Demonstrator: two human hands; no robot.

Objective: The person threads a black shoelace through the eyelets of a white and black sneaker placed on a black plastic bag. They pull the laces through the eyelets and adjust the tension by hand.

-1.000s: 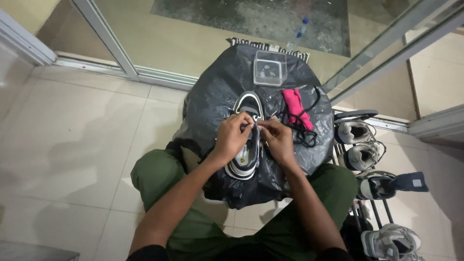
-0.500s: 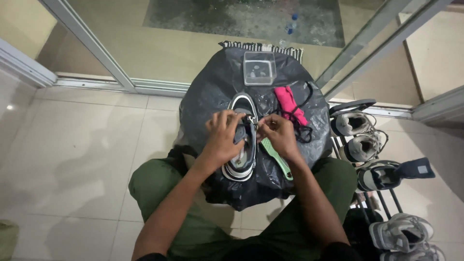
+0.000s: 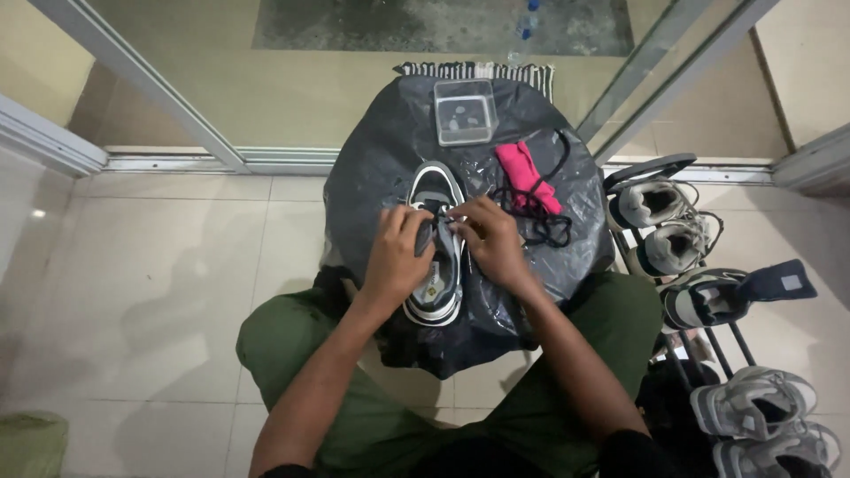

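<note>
While seated over black plastic sheet (image 3: 372, 177), pinched dark lace of grey sneaker (image 3: 436, 252) with left hand (image 3: 398, 257) and right hand (image 3: 491, 243); lacing partly done near tongue, remainder hidden.

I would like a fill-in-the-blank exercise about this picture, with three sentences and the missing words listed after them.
1. Both hands, the left hand and the right hand, work at the laces of a grey and white ____.
2. The shoe lies on a table covered with ____ plastic sheet.
3. Beside the black cords lies a folded ____ cloth.

Missing words: sneaker; black; pink
</note>
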